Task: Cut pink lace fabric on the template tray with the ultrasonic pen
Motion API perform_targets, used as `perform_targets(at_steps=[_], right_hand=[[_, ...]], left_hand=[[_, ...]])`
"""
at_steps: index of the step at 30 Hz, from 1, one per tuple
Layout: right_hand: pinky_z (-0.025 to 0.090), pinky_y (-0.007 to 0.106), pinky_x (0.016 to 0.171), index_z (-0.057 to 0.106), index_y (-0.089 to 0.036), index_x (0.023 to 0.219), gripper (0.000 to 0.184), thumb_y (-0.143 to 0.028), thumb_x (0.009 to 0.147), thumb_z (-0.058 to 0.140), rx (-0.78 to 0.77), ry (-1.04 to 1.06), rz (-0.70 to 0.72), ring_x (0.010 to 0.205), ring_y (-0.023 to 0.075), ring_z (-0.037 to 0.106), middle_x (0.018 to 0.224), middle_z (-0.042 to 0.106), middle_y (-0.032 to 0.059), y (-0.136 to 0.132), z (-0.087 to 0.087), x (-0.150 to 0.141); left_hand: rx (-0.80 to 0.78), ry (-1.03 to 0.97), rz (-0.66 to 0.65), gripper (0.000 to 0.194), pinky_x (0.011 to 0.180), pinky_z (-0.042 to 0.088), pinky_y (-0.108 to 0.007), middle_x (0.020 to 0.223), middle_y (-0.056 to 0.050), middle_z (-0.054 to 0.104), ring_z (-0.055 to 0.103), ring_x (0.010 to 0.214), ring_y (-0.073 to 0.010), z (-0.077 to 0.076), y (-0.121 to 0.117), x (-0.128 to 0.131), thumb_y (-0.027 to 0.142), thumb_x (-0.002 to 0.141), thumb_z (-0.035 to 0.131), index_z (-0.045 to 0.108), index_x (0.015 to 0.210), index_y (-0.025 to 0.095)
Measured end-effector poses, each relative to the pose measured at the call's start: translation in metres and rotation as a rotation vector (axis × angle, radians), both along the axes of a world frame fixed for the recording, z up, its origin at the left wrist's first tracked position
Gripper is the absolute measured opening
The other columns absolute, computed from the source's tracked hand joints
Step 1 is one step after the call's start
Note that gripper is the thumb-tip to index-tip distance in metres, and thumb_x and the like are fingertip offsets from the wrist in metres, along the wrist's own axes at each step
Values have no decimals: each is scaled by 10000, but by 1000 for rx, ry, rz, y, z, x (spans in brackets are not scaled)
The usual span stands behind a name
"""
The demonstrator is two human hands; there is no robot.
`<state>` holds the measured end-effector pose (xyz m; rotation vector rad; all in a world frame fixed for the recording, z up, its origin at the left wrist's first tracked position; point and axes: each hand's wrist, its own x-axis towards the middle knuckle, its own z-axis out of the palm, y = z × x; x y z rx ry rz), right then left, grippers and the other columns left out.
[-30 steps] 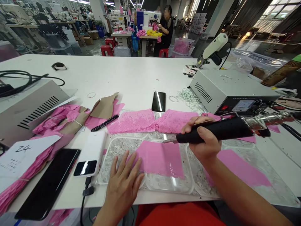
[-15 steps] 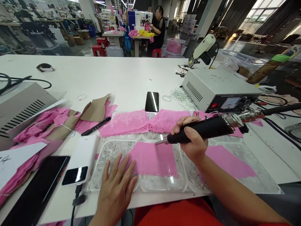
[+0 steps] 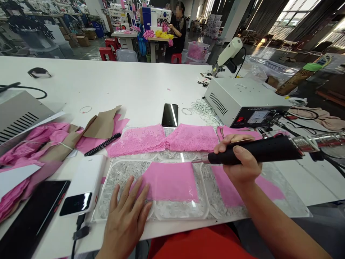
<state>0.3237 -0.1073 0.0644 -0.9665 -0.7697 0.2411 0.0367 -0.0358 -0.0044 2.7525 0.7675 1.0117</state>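
My left hand [image 3: 126,216] lies flat with fingers spread on the left end of a pink lace piece [image 3: 168,181], pressing it onto a clear scratched cutting plate [image 3: 126,172]. My right hand [image 3: 239,158] is wrapped round the black handle of a hot cutting tool [image 3: 258,151]. The tool's metal tip [image 3: 199,161] sits at the upper right edge of the lace piece. Another pink piece [image 3: 229,189] lies on the plate under my right forearm. Two pink lace pieces [image 3: 140,140] [image 3: 192,136] lie side by side just beyond the plate.
A grey power box [image 3: 242,102] stands at the right, a second one [image 3: 18,113] at the left. A black phone [image 3: 170,114], white power bank [image 3: 81,187], dark tablet [image 3: 29,219], black pen [image 3: 102,144], brown paper patterns [image 3: 102,126] and pink fabric bundles [image 3: 40,135] lie around. A person sits at a sewing machine [image 3: 155,16] far behind.
My right hand and the cutting tool have shifted to the right, and the tip has come from the piece's top middle to its upper right edge. The left hand still presses the lace.
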Motion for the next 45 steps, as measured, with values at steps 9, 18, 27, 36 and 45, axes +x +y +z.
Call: perform_targets(at_steps=[9, 18, 27, 36, 45], right_hand=[[519, 311, 533, 613, -211, 761, 50, -235, 731, 644, -8, 5, 64, 567, 125, 560, 751, 561, -2, 1, -3, 2], [503, 294, 475, 600, -201, 775, 112, -274, 704, 645, -24, 57, 66, 528, 115, 532, 739, 552, -3, -18, 2, 0], [511, 284, 487, 621, -197, 810, 113, -262, 721, 647, -14, 62, 133, 533, 115, 550, 737, 566, 2, -24, 0, -3], [521, 285, 496, 632, -207, 785, 90, -259, 724, 673, -26, 40, 137, 533, 116, 557, 726, 586, 0, -22, 0, -2], [498, 309, 454, 646, -223, 795, 180, -345, 688, 726, -133, 107, 159, 505, 125, 503, 701, 547, 8, -49, 9, -7]], left_hand=[[49, 25, -7, 304, 1186, 219, -487, 1286, -133, 637, 406, 1386, -271, 1, 2, -1, 256, 959, 536, 626, 1233, 159], [-13, 35, -71, 306, 1161, 238, -555, 1324, -142, 606, 400, 1385, -310, 7, -1, -1, 265, 950, 555, 615, 1242, 194], [8, 54, -70, 313, 1160, 250, -555, 1324, -134, 606, 403, 1382, -318, 9, -2, 0, 250, 936, 567, 614, 1242, 211], [11, 70, -75, 327, 1151, 254, -569, 1312, -156, 609, 410, 1374, -337, 12, -1, 1, 252, 926, 582, 610, 1246, 192], [-17, 79, -88, 339, 1141, 260, -596, 1321, -142, 604, 405, 1377, -339, 11, -2, -2, 271, 929, 581, 592, 1264, 223]])
